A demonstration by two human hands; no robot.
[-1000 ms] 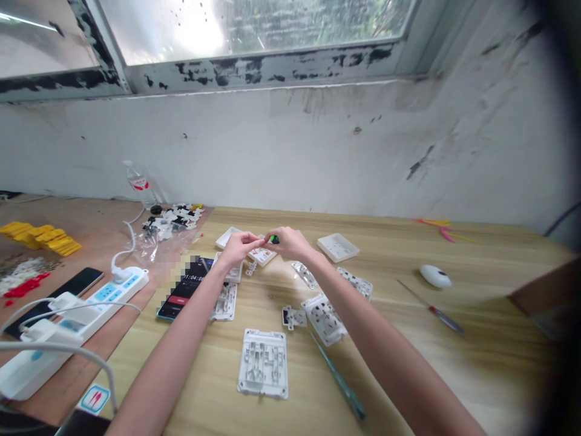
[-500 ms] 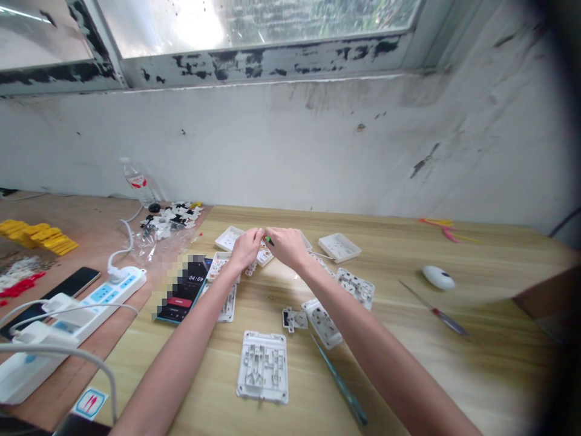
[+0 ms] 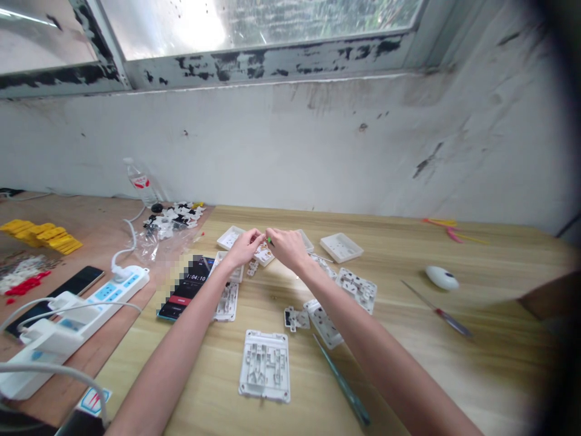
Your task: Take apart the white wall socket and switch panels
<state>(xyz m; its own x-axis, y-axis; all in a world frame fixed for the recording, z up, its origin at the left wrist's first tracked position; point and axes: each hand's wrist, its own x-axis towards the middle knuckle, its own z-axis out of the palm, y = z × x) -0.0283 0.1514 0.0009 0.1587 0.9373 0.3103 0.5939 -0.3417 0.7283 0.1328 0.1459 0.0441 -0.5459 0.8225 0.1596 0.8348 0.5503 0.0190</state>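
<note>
By a shallow white plastic box (image 3: 265, 258), the right hand (image 3: 288, 247) grasps a small green object (image 3: 269, 240) near the left hand (image 3: 246, 247), seemingly for control; the left's grasp is unclear.

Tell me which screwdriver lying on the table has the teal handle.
The near screwdriver, left of the right forearm; the far screwdriver, by the white oval object, has red on its handle.

Timer digits "1:04:10" on the lit phone screen (image 3: 196, 280), other lettering too small

Both arms reach forward, left hand (image 3: 249, 243) and right hand (image 3: 287, 247) nearly meeting.
</note>
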